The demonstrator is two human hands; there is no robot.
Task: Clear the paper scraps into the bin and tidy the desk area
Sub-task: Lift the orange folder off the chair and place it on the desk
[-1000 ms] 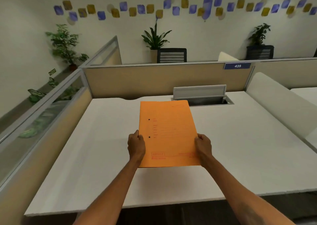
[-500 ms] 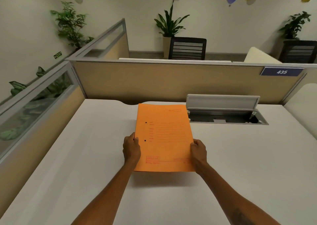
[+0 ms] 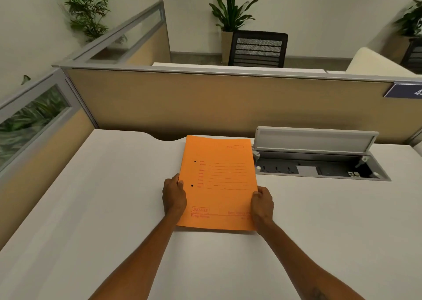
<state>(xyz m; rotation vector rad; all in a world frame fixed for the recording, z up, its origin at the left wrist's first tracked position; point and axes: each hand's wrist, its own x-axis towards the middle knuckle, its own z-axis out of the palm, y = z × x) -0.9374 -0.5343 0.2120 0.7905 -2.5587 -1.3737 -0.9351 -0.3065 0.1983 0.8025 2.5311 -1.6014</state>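
Observation:
An orange paper folder (image 3: 219, 181) with red print and two punched holes lies near the back middle of the white desk (image 3: 91, 208). My left hand (image 3: 174, 195) grips its left edge and my right hand (image 3: 262, 205) grips its right edge, both near the lower half. The folder's far end reaches close to the beige partition (image 3: 205, 103). No paper scraps or bin are in view.
An open cable box (image 3: 319, 165) with its grey lid raised sits in the desk just right of the folder. Partitions with glass panels wall the left and back. Beyond them stand potted plants (image 3: 230, 9), a black chair (image 3: 258, 48) and a cream seat.
Both hands have carried the folder forward toward the back partition and lower onto the desk. My view has moved closer and tilted down.

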